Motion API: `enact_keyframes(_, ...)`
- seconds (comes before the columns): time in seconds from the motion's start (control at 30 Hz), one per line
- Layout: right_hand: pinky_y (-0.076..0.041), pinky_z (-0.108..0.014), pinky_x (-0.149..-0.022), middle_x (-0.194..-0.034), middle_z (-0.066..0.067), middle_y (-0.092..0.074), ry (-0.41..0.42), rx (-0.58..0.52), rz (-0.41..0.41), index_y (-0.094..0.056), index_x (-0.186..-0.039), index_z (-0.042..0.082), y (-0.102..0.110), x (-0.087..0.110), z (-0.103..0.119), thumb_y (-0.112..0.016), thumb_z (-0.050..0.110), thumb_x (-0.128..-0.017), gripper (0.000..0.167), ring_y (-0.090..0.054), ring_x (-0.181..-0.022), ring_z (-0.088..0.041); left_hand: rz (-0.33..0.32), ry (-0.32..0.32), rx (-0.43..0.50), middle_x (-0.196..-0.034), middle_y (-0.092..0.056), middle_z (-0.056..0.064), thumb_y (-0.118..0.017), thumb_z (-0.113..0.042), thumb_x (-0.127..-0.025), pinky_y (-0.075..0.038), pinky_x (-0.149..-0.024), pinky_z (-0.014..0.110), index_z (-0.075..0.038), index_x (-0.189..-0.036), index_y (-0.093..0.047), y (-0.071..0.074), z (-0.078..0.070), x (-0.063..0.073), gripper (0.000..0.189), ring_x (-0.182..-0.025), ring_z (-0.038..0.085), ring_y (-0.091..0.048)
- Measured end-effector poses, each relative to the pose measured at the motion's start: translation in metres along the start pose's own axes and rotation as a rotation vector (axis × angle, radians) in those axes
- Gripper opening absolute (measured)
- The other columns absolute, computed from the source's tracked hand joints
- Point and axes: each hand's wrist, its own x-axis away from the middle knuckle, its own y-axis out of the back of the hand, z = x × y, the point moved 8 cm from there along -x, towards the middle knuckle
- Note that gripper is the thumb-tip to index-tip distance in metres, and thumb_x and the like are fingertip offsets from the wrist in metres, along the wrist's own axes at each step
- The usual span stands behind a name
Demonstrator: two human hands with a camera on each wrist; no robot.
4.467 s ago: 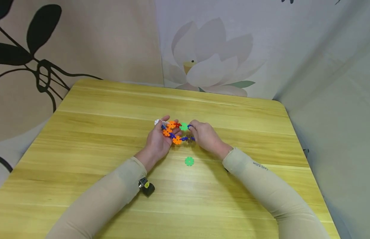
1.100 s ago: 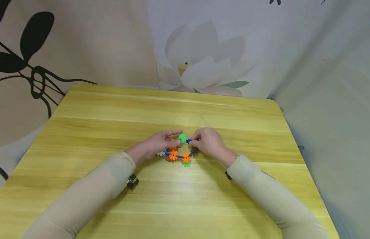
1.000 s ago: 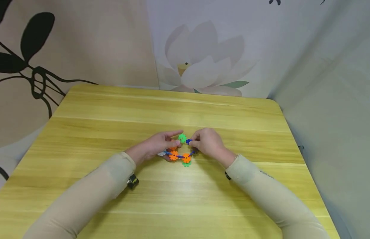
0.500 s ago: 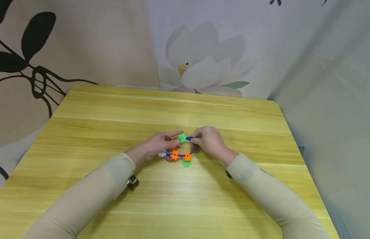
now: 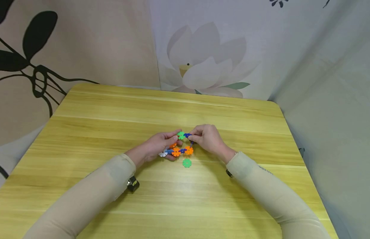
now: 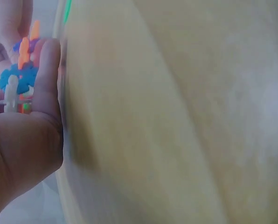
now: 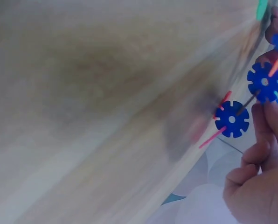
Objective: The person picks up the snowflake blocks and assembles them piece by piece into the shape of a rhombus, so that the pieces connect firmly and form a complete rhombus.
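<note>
A chain of notched plastic snowflake discs hangs in a loop between my hands, above the table. My left hand (image 5: 155, 146) holds its left part, thumb near a green disc (image 5: 181, 135). Just right of that disc, my right hand (image 5: 210, 137) pinches a dark blue disc (image 5: 187, 135). Orange discs (image 5: 176, 152) and a white disc (image 5: 163, 154) form the loop's near side. In the left wrist view a light blue disc (image 6: 22, 80) sits among my fingers. Two blue discs (image 7: 232, 119) show beside my right fingers in the right wrist view, one with a pink disc (image 7: 212, 137) edge-on.
One loose green snowflake disc (image 5: 187, 163) lies flat on the wooden table (image 5: 179, 205), nearer me than the loop. Patterned cloth (image 5: 215, 59) hangs behind the table's far edge, and more cloth (image 5: 328, 99) hangs at the right.
My left hand has turned from palm up to a side grip. Lately the loop's near side has risen, uncovering the loose green disc. My right hand has moved up slightly.
</note>
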Motion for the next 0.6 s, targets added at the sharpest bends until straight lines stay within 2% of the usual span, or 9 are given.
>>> enact_keyframes(0.23, -0.060, -0.028, -0.077, -0.092, -0.003, -0.083, 0.041, 0.000, 0.005, -0.086, -0.096, 0.012, 0.0025, -0.0040, 0.0064, -0.086, 0.018, -0.093, 0.007, -0.067, -0.087, -0.015, -0.027, -0.017, 0.002, -0.139, -0.064, 0.016, -0.045, -0.027, -0.117, -0.068, -0.089, 0.044, -0.026, -0.167, -0.038, -0.0018, 0.0000, 0.0009, 0.051, -0.127, 0.028, -0.064)
enact_keyframes(0.5, -0.057, -0.023, -0.069, -0.091, -0.003, -0.084, -0.023, -0.025, 0.058, -0.087, -0.095, 0.011, 0.0005, -0.0077, 0.0031, -0.087, 0.019, -0.092, 0.008, -0.069, -0.078, -0.010, -0.030, -0.026, -0.005, -0.142, -0.063, 0.017, -0.044, -0.026, -0.117, -0.068, -0.091, 0.045, -0.029, -0.167, -0.037, -0.0012, -0.0015, 0.0017, 0.050, -0.137, 0.032, -0.059)
enact_keyframes(0.6, -0.060, -0.023, -0.073, -0.094, -0.004, -0.084, -0.041, -0.035, 0.100, -0.086, -0.098, 0.010, -0.0005, -0.0074, -0.0001, -0.085, 0.020, -0.093, 0.010, -0.070, -0.082, -0.010, -0.033, -0.020, -0.010, -0.142, -0.064, 0.017, -0.046, -0.026, -0.117, -0.068, -0.091, 0.043, -0.027, -0.167, -0.038, -0.0006, -0.0013, 0.0015, 0.051, -0.138, 0.032, -0.058)
